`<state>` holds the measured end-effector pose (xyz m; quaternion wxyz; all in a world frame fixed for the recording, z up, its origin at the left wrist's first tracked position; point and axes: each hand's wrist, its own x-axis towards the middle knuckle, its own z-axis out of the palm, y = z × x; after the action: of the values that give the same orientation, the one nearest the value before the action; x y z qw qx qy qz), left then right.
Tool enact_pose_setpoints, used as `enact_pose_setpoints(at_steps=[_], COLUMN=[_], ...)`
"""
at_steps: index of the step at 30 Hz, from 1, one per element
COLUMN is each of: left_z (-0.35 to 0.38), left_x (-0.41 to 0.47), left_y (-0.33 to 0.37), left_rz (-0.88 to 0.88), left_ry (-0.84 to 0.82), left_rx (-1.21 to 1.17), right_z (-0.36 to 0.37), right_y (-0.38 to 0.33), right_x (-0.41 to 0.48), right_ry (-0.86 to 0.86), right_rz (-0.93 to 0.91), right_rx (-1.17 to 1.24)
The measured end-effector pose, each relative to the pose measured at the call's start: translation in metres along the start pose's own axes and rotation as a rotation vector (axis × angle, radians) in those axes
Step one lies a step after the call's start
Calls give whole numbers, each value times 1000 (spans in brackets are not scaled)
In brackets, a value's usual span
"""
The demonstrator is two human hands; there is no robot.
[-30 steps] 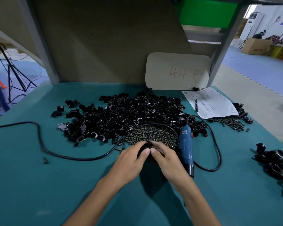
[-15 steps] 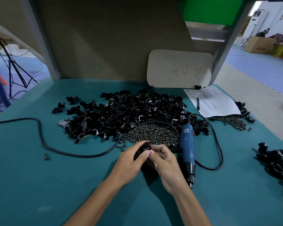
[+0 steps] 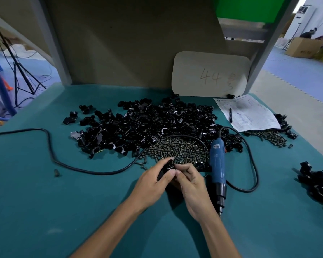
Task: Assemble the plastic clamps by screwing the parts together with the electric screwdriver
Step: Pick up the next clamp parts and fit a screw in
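Note:
My left hand (image 3: 153, 180) grips a black plastic clamp (image 3: 168, 165) just in front of the heap of brass screws (image 3: 177, 149). Fingers of my right hand (image 3: 191, 185) pinch at the clamp's right side; whether they hold a screw is hidden. The blue electric screwdriver (image 3: 218, 168) lies on the green table beside my right hand, tip pointing toward me, untouched. A large pile of black clamp parts (image 3: 147, 125) spreads behind the screws.
The screwdriver's black cable (image 3: 50, 146) loops across the table's left half and round its right side. A paper sheet with a pen (image 3: 246, 113) and a second screw heap (image 3: 268, 135) lie far right. Assembled clamps (image 3: 319, 185) sit at the right edge. A "44" card (image 3: 211, 73) leans on the back panel.
Both hands have drawn back slightly from the screw heap toward me, lifting the clamp, and my fingers have shifted on it. The screwdriver has not moved.

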<state>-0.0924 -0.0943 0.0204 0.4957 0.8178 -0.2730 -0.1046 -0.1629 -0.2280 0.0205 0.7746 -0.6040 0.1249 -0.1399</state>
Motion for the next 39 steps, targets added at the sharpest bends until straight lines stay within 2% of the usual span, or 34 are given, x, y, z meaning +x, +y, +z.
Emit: enact_pose_setpoints(at_steps=[39], left_z=[4], left_x=[0], left_y=[-8], left_rz=[-31], left_ry=[-5], left_rx=[1], right_z=[2], right_y=[-1], right_x=[-1], right_ry=[-15], right_rz=[-25], right_rx=[-35])
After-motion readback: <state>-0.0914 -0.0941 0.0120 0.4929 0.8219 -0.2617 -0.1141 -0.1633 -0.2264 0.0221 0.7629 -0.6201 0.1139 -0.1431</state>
